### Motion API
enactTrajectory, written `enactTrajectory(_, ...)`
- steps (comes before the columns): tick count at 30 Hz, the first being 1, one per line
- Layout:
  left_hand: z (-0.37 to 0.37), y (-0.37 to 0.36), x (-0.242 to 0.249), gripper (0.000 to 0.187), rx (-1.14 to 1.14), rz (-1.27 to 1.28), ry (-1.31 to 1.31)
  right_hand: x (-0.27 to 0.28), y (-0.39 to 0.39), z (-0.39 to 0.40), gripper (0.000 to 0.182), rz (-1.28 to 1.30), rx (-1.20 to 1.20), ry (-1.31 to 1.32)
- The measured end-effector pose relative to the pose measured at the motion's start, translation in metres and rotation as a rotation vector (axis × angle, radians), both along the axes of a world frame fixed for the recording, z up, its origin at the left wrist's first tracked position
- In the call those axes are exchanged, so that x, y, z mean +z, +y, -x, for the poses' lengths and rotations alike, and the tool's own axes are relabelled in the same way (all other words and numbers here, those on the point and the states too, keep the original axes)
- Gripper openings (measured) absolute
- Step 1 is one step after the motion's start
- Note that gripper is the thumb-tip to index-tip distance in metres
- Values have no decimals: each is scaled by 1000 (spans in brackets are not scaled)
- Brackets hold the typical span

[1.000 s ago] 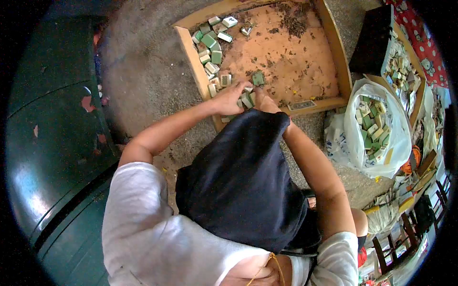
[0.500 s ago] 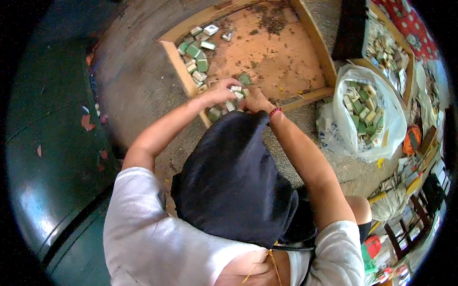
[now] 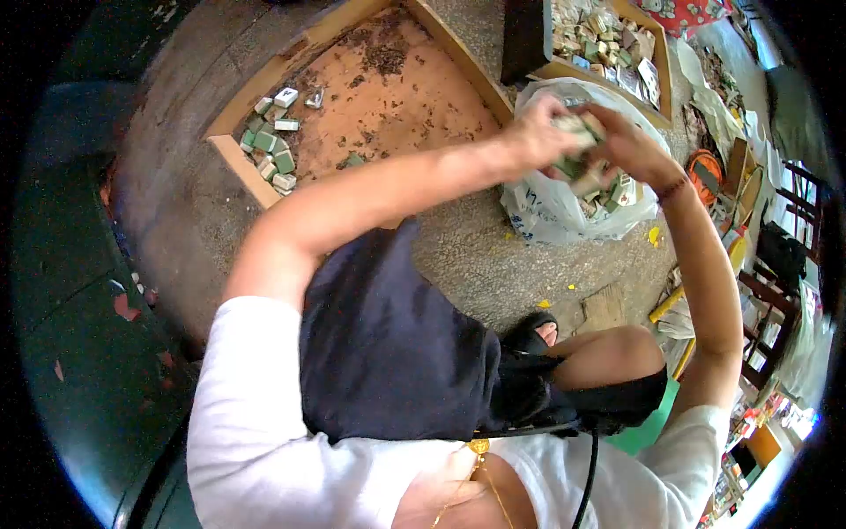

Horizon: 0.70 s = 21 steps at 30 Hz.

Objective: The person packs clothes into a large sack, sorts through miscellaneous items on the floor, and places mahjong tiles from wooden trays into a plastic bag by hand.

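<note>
Over a white plastic bag [image 3: 546, 212], my left hand [image 3: 536, 134] and my right hand [image 3: 633, 152] are close together. Between them is a cluster of green-and-white mahjong tiles [image 3: 579, 132], blurred by motion. My left fingers curl round the near side of the cluster and my right fingers close on its other side. More tiles lie inside the bag beneath, partly hidden by my hands. To the left, a wooden tray [image 3: 242, 167] holds loose mahjong tiles [image 3: 267, 141] along its left side.
Beyond the bag stands a wooden box [image 3: 663, 79] full of mixed small tiles, beside a dark panel [image 3: 527, 40]. An orange round object [image 3: 705, 176] and clutter lie at the right. A sandalled foot [image 3: 533, 333] rests on the concrete floor [image 3: 476, 264].
Both hands have moved right, from the tray's near corner to above the plastic bag, carrying tiles. The view has shifted right too. The tray's near corner is now behind my left arm.
</note>
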<state>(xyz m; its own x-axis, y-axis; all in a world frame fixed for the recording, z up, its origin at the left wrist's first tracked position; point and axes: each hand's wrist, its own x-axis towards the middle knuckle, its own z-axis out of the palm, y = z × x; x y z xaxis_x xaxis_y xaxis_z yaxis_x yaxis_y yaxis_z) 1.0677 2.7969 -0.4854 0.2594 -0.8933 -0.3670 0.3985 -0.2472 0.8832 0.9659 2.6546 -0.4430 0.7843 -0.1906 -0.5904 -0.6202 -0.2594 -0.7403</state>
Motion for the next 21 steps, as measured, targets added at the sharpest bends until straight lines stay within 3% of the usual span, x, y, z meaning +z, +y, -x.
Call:
enactTrajectory(3,30,-16,8,84,-349,-18,-63,14,-19,35,51,230,164,185)
enactTrajectory(4,42,-25,-22,86,-384,187,-330,28,-13,36,52,277,188,236)
enactTrajectory(5,35,-11,-17,81,-439,215,-353,38,-9,37,53,324,211,288)
enactTrajectory(7,12,14,-26,65,-369,299,-708,4,-25,55,52,745,442,-124)
enactTrajectory(8,-10,29,-35,58,-412,262,-757,12,-10,43,47,820,334,-70)
enactTrajectory(10,-66,76,-61,43,-397,90,-840,14,25,15,39,744,243,-182)
enactTrajectory(11,-92,107,-78,44,-385,-154,-911,9,37,2,36,658,213,-215)
enactTrajectory(13,-139,162,-69,50,-765,-793,-770,-14,68,-22,27,527,317,-320)
enactTrajectory(15,-149,214,-51,66,-864,-788,-847,-47,102,-43,25,339,449,-459)
enactTrajectory(16,-147,238,-60,66,-852,-798,-838,-63,116,-59,27,494,679,-372)
enactTrajectory(18,-132,277,-94,87,-944,-855,-1037,-98,157,-82,39,460,732,-376)
enactTrajectory(19,-115,281,-85,100,-838,-906,-1162,-111,177,-99,44,450,765,-307)
enactTrajectory(21,-109,282,-90,105,-809,-936,-1120,-141,214,-125,52,451,716,-314)
